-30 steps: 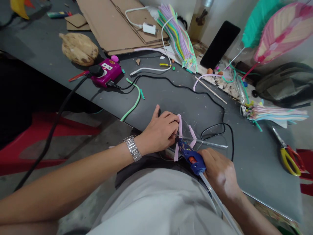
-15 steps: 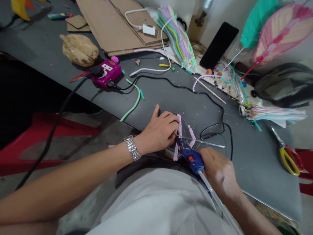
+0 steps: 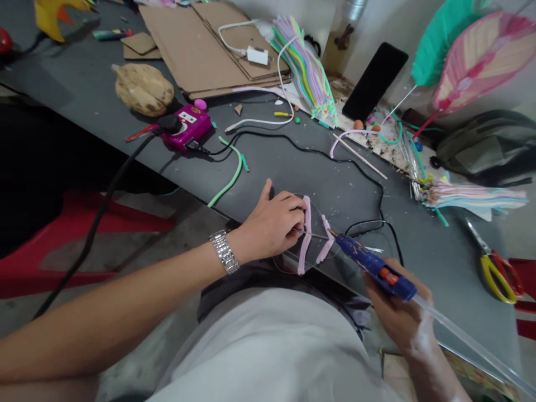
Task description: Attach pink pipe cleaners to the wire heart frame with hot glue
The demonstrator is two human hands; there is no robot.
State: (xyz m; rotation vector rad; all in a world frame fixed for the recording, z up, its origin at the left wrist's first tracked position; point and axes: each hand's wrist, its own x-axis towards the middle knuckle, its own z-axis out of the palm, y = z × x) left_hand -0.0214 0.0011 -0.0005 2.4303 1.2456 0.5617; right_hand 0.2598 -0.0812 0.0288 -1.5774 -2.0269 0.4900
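My right hand is closed around a blue glue gun with an orange switch and a long clear glue stick out of its back. The gun's tip points left, at or close to a bent lilac fuzzy strip; I cannot tell whether they touch. My left hand, with a metal watch on its wrist, has its fingers curled on a thin wire frame at the table's front edge. A second lilac fuzzy strip lies across that frame, right beside my left fingertips.
A purple power adapter with black cables stands at the left. Behind it lie cardboard sheets and a bundle of coloured pipe cleaners. A phone leans at the back. Scissors lie at the right edge.
My right hand has moved right with the glue gun, whose tip has gone from beside my left fingers to the farther lilac strip. My left hand has stayed nearly still.
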